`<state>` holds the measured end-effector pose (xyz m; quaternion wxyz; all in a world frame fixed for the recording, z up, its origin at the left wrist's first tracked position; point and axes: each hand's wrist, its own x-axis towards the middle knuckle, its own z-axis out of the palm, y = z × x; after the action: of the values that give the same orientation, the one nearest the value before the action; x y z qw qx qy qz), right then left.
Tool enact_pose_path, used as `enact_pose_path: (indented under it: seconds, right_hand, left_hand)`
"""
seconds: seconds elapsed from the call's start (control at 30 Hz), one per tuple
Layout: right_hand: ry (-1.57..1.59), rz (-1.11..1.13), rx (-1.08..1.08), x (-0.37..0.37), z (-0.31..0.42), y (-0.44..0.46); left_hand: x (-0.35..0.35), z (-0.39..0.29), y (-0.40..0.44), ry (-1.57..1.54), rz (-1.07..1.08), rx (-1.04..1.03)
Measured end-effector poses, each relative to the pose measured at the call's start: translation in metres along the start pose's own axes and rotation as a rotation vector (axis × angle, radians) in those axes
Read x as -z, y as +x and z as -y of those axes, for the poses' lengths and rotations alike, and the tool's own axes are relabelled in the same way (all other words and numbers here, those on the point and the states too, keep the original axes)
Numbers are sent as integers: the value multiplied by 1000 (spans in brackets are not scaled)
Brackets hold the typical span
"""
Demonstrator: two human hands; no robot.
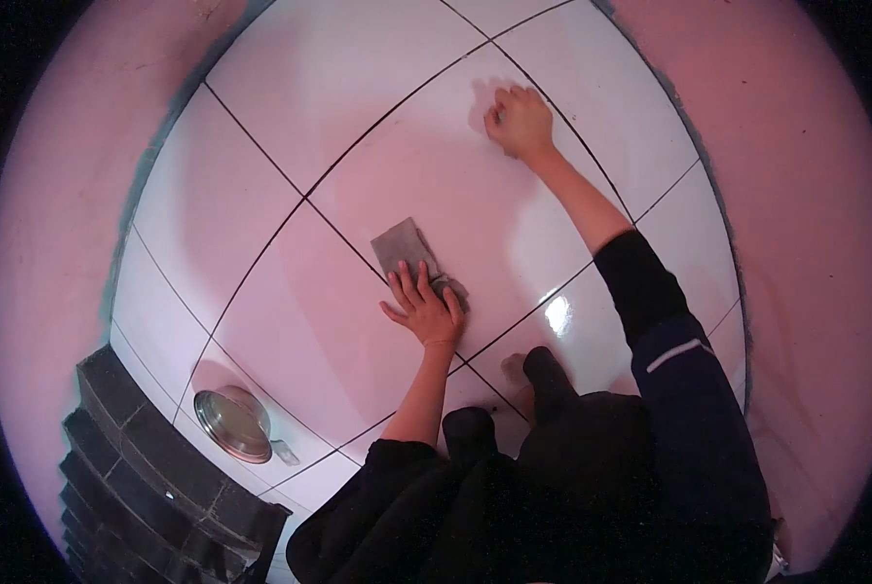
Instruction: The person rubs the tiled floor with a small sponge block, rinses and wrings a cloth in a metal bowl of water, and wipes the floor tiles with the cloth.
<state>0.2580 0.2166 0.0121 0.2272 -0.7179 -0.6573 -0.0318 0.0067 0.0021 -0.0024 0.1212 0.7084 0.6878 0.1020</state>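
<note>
My left hand [424,310] lies with spread fingers on a folded grey cloth [395,243], pressing it against the white tiled floor [290,311]. The cloth is flat at its upper left and crumpled along its right side, by my fingers. Farther off and to the right, my right hand [523,122] is closed, fingers curled down close to a tile beside a dark joint line. Whatever may be in its fingers is hidden or too small to name.
A round metal bowl [233,424] stands at the lower left, with a small pale, translucent piece [285,452] beside it. Dark brick-like steps [144,467] border that corner. Pinkish walls [786,195] rise on both sides. My bare foot [516,370] is near my right knee.
</note>
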Motion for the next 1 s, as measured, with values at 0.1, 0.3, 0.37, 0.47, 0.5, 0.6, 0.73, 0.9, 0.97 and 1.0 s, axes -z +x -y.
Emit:
enact_pose_path:
  seconds: [0.1,0.3,0.37,0.47,0.5,0.6,0.73,0.9,0.97,1.0]
  right_hand:
    - [29,124,45,27,9,-85]
    - [99,92,169,51,20,-117]
    - [95,32,226,44,16,-99]
    - [74,-4,191,25,14,-67]
    - [57,-16,192,19,12,-57]
    - [50,-46,99,-1,10,-20]
    - [29,-67,-10,-6,17,19]
    - [689,258,-377,9,1,21]
    - [1107,404,-445,69,11,1]
    - [1297,464,-469,96,17,-17]
  left_hand:
    - [1,4,-3,-16,14,-3]
    - [1,4,-1,-15,5,2]
    - [0,1,-3,-20,11,9]
    - [2,2,-1,-12,26,8]
    - [1,2,-1,-12,16,1]
    - [1,1,-1,-7,9,-3]
    - [0,1,-2,6,-27,-5]
    - [4,3,-2,-45,-38,5]
    - [3,2,-4,-72,-36,4]
    - [2,2,-3,-70,-66,-5]
